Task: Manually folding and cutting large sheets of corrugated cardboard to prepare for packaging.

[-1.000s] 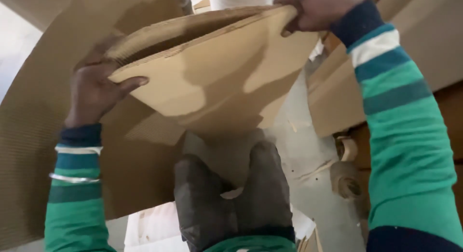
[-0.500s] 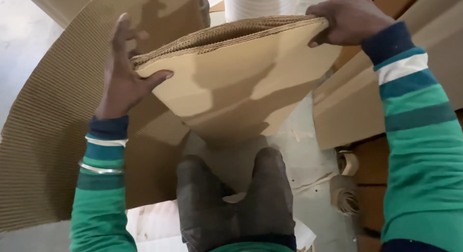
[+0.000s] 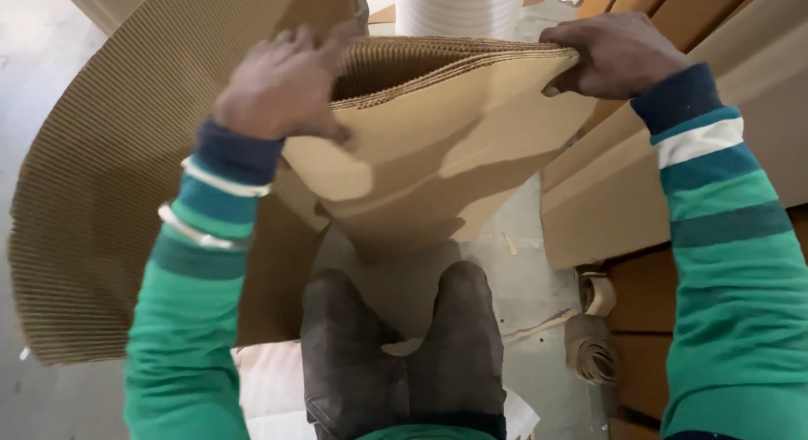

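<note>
A folded sheet of brown corrugated cardboard (image 3: 438, 145) hangs in front of me, bent into a cone-like curve with its ribbed inner side showing at the top. My left hand (image 3: 282, 87) grips its upper left edge, fingers curled over the rim. At the upper right corner my right hand (image 3: 610, 53) pinches the top edge. Both sleeves are green with dark blue and white stripes. My knees in dark trousers (image 3: 404, 356) sit below the sheet.
A large ribbed cardboard sheet (image 3: 109, 204) curves across the left floor. Flat brown boards (image 3: 741, 154) lean at the right. A white ribbed roll (image 3: 459, 7) stands at the top. Curled cardboard scraps (image 3: 593, 356) lie at the lower right on the grey floor.
The sheet has dropped lower and tipped its open top toward me. My left hand shifted from its side to over the upper rim; my right hand kept its grip.
</note>
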